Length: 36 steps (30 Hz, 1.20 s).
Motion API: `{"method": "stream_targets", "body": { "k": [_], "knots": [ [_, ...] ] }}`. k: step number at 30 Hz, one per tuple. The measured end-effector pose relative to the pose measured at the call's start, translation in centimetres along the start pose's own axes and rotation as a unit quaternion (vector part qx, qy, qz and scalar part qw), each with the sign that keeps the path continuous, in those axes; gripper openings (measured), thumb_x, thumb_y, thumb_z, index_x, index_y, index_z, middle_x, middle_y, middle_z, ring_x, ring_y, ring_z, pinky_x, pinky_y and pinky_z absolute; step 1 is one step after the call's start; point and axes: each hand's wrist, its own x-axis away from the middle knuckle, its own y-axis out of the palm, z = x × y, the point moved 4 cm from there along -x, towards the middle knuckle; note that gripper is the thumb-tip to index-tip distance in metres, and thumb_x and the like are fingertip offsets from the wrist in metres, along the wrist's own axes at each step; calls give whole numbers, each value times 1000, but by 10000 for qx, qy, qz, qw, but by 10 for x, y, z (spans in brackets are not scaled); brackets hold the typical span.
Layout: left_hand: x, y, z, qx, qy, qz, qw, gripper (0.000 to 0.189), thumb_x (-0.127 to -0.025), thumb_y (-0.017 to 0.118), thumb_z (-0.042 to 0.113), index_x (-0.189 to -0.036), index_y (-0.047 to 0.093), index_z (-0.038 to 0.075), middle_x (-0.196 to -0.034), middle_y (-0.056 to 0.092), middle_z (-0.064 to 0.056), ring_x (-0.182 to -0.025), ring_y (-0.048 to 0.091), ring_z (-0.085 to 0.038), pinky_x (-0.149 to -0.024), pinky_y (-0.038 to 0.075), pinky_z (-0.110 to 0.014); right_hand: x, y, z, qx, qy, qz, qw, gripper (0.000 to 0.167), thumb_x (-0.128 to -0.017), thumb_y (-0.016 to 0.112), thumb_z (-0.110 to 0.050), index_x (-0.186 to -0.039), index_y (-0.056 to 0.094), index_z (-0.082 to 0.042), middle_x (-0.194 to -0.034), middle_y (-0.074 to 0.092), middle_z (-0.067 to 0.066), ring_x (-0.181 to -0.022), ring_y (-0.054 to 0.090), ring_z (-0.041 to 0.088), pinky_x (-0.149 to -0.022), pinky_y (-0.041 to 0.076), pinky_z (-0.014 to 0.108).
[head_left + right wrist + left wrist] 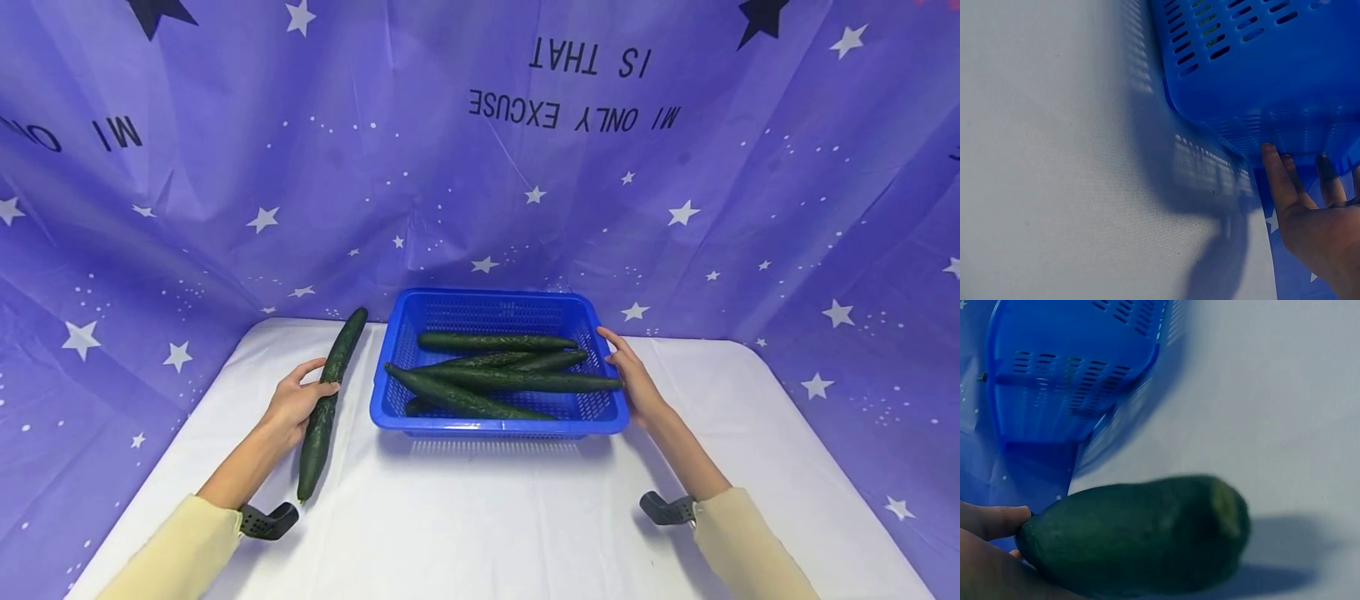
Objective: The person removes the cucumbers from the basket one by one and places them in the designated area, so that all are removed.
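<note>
A long dark green cucumber [318, 442] slants beside the basket's left side, and my left hand [294, 400] grips it around its middle, thumb across the top. In the left wrist view the near end of that cucumber [1141, 534] fills the lower part, its shadow on the cloth. The blue plastic basket [498, 424] holds several more cucumbers [517, 381], lying across one another. At the basket's right side is my right hand [636, 385], its fingers extended along the outer wall. From the right wrist view, the fingertips [1269, 150] meet the slotted wall from outside.
A white cloth [480, 517] covers the table beneath the basket. Behind and on both sides hangs a purple star-printed sheet [450, 192], close to the basket's back rim. Dark wrist mounts [272, 522] stick out inward from both sleeves.
</note>
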Motion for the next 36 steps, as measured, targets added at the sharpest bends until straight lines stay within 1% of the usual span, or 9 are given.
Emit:
{"method": "stream_targets", "body": {
  "k": [3,5,8,17,22,26,28,33,36],
  "knots": [
    [-3,5,-4,-51,-23,4,10000,72,-98,59,5,-159,21,8,-121,57,-19,-84,65,-16,-70,56,-33,0,0,0,47,1,18,10000,61,-99,30,-12,-159,23,-22,-145,37,21,-101,62,18,-80,55,39],
    [-5,9,-5,-134,-8,20,9999,70,-99,58,5,-159,22,8,-132,51,-25,-88,64,-17,-71,55,-33,1,0,-1,65,6,31,10000,61,-99,30,-12,-159,23,-22,-145,37,20,-102,61,19,-80,54,39],
    [-8,13,-7,-282,77,92,9995,69,-99,58,5,-158,23,6,-137,47,-29,-91,62,-19,-70,54,-32,1,0,-1,79,15,52,10000,62,-99,30,-12,-159,24,-22,-145,37,19,-103,60,21,-80,54,39],
    [-15,18,-11,-710,120,412,9966,66,-96,61,4,-155,31,5,-122,56,-22,-93,60,-24,-69,51,-34,1,-1,1,92,34,70,9999,62,-98,31,-12,-159,24,-23,-144,38,19,-101,62,18,-80,54,40],
    [-17,21,-9,-1031,137,472,9935,64,-97,58,5,-155,31,5,-129,50,-26,-103,55,-31,-79,49,-41,0,-1,1,31,85,42,10000,62,-98,31,-13,-159,23,-23,-146,35,19,-102,61,19,-81,54,41],
    [-18,23,-6,-1267,182,475,9906,65,-96,58,5,-155,31,3,-128,47,-28,-110,50,-36,-91,44,-50,-1,-2,0,15,109,51,9999,61,-99,31,-14,-159,23,-24,-147,34,20,-102,61,20,-81,54,41],
    [-18,24,-5,-1421,224,468,9885,65,-96,58,4,-154,31,2,-121,47,-25,-107,48,-36,-92,41,-51,-1,-2,0,44,111,47,9999,62,-99,31,-14,-159,23,-24,-148,34,20,-104,60,21,-82,53,41],
    [-19,23,-7,-1805,282,473,9820,65,-95,59,5,-153,31,1,-102,45,-16,-97,45,-31,-86,40,-47,-1,-1,1,134,88,24,9999,63,-98,31,-14,-159,22,-24,-151,32,21,-108,58,23,-83,52,41],
    [-19,23,-8,-1966,288,480,9789,65,-95,61,6,-153,31,1,-105,46,-18,-100,46,-33,-88,40,-49,-1,-1,1,120,83,8,9999,63,-98,31,-14,-160,22,-24,-151,31,21,-107,58,23,-83,53,41]
  ]
}}
